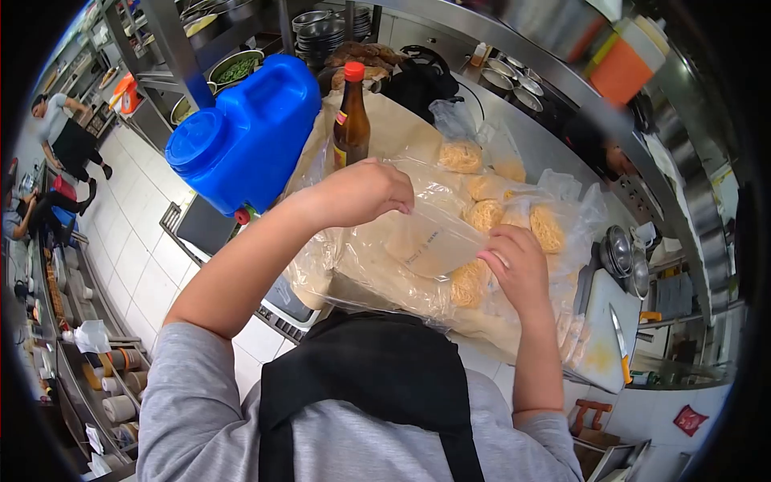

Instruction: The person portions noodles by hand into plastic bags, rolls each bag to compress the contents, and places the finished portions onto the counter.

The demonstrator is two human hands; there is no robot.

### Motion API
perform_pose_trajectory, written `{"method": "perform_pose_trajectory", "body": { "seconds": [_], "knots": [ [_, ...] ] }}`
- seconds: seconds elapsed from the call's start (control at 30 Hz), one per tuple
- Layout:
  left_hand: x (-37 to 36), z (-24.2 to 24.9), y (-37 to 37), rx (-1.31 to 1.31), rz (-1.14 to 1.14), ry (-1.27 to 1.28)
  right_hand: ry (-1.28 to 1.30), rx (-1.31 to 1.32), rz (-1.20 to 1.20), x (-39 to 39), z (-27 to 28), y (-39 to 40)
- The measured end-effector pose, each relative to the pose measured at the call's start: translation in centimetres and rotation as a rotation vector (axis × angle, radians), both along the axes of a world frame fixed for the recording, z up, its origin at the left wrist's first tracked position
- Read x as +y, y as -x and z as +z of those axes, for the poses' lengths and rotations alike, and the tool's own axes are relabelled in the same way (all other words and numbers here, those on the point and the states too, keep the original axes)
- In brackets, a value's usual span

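Note:
A clear plastic bag (431,245) with small dark print is stretched between my two hands over the counter. My left hand (365,193) pinches its upper left edge, fingers closed. At the opposite side, my right hand (516,263) grips the bag's edge between thumb and fingers. Bundles of yellow noodles (484,215) lie around and beyond the bag, several of them in plastic. Beneath my hands, clear plastic sheeting (369,269) covers part of the brown paper (401,120). Just behind my left hand stands a brown glass bottle (352,120) with a red cap.
A big blue jerrycan (249,136) stands left of the bottle. At right, a knife (620,345) lies on a white cutting board (598,321), near metal strainers (622,253). An overhead shelf (514,48) crosses the back. Another person (64,128) stands far left.

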State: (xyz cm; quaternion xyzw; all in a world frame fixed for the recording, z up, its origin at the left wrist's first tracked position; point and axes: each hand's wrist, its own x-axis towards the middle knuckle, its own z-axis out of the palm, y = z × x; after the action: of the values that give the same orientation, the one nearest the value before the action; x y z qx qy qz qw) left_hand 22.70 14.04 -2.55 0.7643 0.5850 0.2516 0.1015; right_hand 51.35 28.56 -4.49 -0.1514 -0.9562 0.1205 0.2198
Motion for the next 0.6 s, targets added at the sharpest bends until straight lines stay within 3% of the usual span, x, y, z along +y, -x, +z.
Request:
{"method": "perform_pose_trajectory", "body": {
  "seconds": [0.03,0.07,0.13,0.17,0.23,0.27,0.3,0.33,0.37,0.4,0.43,0.5,0.53,0.6],
  "knots": [
    [0.1,0.0,0.2,-0.077,0.017,0.029,0.126,0.282,-0.042,0.1,-1.5,-0.1],
    [0.3,-0.4,0.6,-0.082,0.018,0.019,0.116,0.277,-0.038,-0.6,-3.0,0.4],
    [0.7,-2.5,1.0,-0.290,0.013,0.059,0.797,0.543,-0.207,-3.0,-7.0,2.7],
    [0.8,-3.6,0.7,-0.296,0.007,0.061,0.818,0.450,-0.180,-3.4,-10.0,3.9],
    [1.5,-6.3,-0.2,-0.757,0.235,-0.050,0.832,0.367,-0.165,-2.9,-14.8,5.4],
    [2.5,-10.8,-0.8,-0.755,0.226,-0.052,1.002,0.405,-0.224,-1.9,-16.2,6.6],
    [3.8,-17.1,-1.4,-0.839,0.384,-0.151,1.171,0.446,-0.278,-1.1,-16.7,7.7],
    [4.7,-20.1,-1.6,-0.921,0.543,-0.253,1.163,0.455,-0.278,-0.4,-16.8,8.7],
    [4.6,-19.3,-1.6,-0.920,0.535,-0.256,1.186,0.438,-0.282,0.1,-16.8,9.5],
    [4.1,-17.5,-1.8,-0.950,0.432,0.045,1.212,0.420,-0.292,0.4,-16.8,10.0],
    [3.4,-15.9,-2.0,-0.965,0.324,0.351,1.214,0.426,-0.302,0.3,-16.3,10.1],
    [2.6,-13.0,-2.0,-0.840,0.334,0.301,0.933,0.426,-0.281,0.0,-14.9,9.3],
    [2.4,-12.4,-1.9,-0.715,0.350,0.236,0.935,0.424,-0.293,-0.2,-14.7,8.4],
    [1.4,-18.0,-1.6,-0.577,0.217,0.133,0.183,0.214,-0.034,-1.2,-15.1,6.2]
  ]
}}
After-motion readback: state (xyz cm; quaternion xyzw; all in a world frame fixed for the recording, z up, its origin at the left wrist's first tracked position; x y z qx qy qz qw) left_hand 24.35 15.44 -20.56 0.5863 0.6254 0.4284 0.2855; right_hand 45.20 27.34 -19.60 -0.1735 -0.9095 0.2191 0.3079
